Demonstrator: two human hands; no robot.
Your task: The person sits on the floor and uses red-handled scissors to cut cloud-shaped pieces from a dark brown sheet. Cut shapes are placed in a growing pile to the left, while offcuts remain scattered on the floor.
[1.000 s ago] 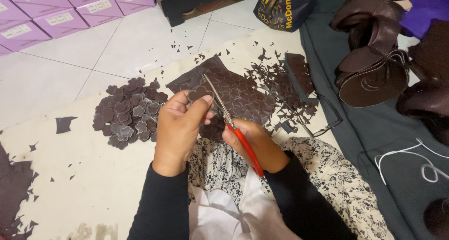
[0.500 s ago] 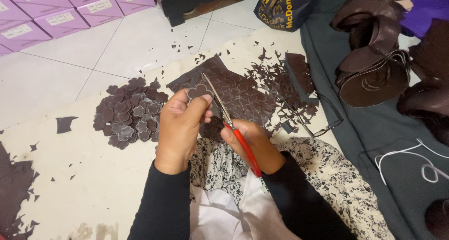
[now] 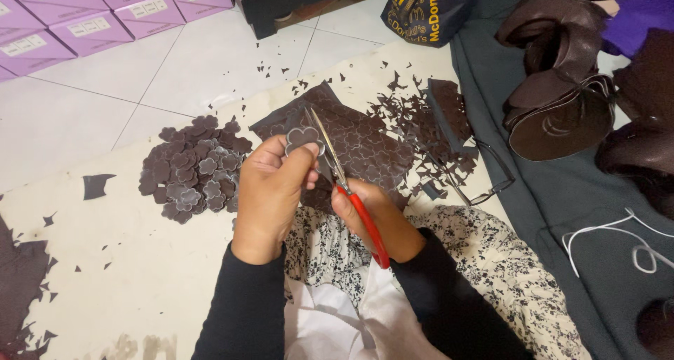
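Item: our left hand (image 3: 270,191) pinches a dark brown flower-shaped cutout (image 3: 303,138) upright at the fingertips, clear of the lap, so its edge meets the blades. Our right hand (image 3: 368,216) grips the red-handled scissors (image 3: 347,188), blades at the cutout. Adjacent: pile of finished flower cutouts (image 3: 193,167), marked brown sheet (image 3: 365,146), scattered offcuts (image 3: 421,132).
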